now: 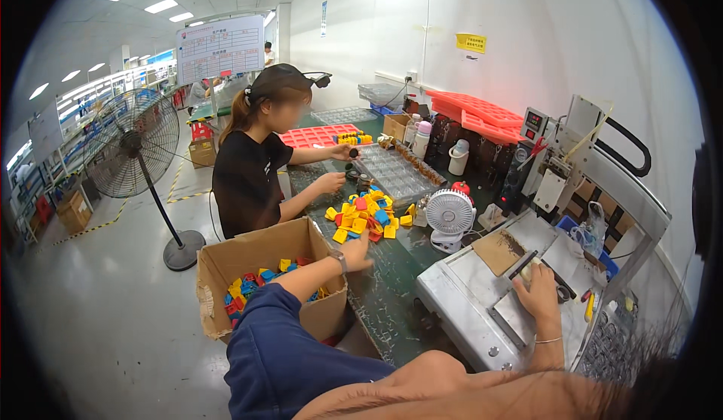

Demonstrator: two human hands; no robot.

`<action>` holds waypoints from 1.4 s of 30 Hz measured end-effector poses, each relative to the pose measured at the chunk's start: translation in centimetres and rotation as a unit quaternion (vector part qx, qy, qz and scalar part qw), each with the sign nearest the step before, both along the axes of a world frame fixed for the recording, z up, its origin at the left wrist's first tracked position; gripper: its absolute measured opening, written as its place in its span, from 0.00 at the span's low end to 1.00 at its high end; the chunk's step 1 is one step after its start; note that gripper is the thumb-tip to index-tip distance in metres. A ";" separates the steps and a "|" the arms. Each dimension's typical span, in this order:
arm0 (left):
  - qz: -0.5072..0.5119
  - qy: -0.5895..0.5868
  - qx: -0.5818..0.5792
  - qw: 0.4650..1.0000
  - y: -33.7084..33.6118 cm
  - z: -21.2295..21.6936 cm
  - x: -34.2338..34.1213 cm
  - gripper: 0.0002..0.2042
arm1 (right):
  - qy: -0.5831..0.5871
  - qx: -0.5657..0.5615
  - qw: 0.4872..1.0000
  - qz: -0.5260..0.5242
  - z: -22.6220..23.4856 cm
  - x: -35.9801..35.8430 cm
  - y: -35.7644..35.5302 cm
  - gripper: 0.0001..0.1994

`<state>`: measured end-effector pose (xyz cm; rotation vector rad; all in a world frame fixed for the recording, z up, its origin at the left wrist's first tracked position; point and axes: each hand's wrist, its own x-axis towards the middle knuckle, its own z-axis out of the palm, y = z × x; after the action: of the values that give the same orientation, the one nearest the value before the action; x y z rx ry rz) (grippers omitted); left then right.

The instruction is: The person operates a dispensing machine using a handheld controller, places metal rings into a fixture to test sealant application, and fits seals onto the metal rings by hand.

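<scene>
My left hand (354, 253) reaches over the green table at the near edge of a pile of small yellow, red and blue plastic pieces (374, 213). A finger is stretched toward the pile, and nothing shows in that hand. On the right, my right hand (539, 293) rests on a metal fixture (516, 320) on the bed of a grey bench machine (459, 288). Its fingers curl over a small pale thing at the fixture's dark bar, too covered to name.
A cardboard box (248, 258) of similar pieces stands under my left arm. Across the table, a co-worker (256, 149) handles small dark round parts beside a clear tray (395, 175). A small white fan (449, 215) stands between pile and machine; a large floor fan (132, 145) stands left.
</scene>
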<state>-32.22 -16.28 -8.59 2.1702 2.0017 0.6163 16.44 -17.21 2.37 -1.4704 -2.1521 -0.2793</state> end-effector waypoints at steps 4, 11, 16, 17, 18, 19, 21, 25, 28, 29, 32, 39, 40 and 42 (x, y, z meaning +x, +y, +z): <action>-0.053 0.008 0.001 0.999 2.7 -2.6 0.1 0.39 | 0.005 -0.002 1.000 0.020 -0.7 0.4 0.0 0.32; -0.054 0.026 0.033 0.998 3.3 -3.2 1.2 0.39 | 0.018 -0.057 0.998 0.005 -0.7 0.8 -0.5 0.34; -0.188 0.002 0.092 0.978 3.0 -2.8 1.3 0.15 | 0.021 -0.067 0.997 -0.021 -0.4 0.6 -0.6 0.33; -0.239 -0.003 0.041 0.970 3.1 -2.8 1.3 0.13 | 0.019 -0.083 0.996 -0.007 -0.4 0.6 -0.7 0.33; -0.269 -0.021 -0.079 0.960 3.3 -3.0 1.5 0.11 | 0.019 -0.077 0.997 -0.009 -0.4 0.5 -0.6 0.33; -0.256 0.002 -0.090 0.962 3.4 -3.1 1.5 0.11 | 0.025 -0.064 0.997 -0.020 -0.5 0.6 -0.6 0.33; -0.330 0.002 -0.052 0.943 3.6 -3.4 1.6 0.11 | 0.017 -0.074 0.997 -0.011 -0.5 0.6 -0.5 0.33; -0.359 0.021 -0.035 0.932 3.6 -3.4 1.4 0.11 | 0.013 -0.086 0.996 -0.020 -0.5 0.6 -0.6 0.34; -0.386 -0.016 -0.006 0.922 3.5 -3.1 1.6 0.11 | 0.011 -0.089 0.996 -0.025 -0.3 0.4 -0.6 0.34; -0.369 0.013 -0.032 0.929 3.3 -3.0 1.7 0.11 | 0.017 -0.091 0.995 -0.028 -0.2 0.3 -0.6 0.34; -0.400 -0.023 -0.115 0.909 3.0 -2.6 2.0 0.11 | 0.013 -0.048 0.997 -0.064 0.0 -0.1 -1.0 0.34; -0.325 -0.028 -0.181 0.928 2.7 -2.3 1.9 0.13 | 0.045 -0.071 0.995 -0.058 0.3 -0.2 -1.1 0.34; -0.315 -0.009 -0.187 0.931 2.8 -2.4 1.9 0.13 | 0.037 -0.081 0.995 -0.047 0.3 -0.1 -1.0 0.34; -0.315 -0.026 -0.188 0.930 2.9 -2.5 1.9 0.13 | 0.045 -0.068 0.996 -0.048 0.2 -0.1 -0.9 0.34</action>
<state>-30.29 -13.40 -11.12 2.3109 1.1456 0.1728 16.38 -18.16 2.60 -1.6323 -2.0673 -0.1000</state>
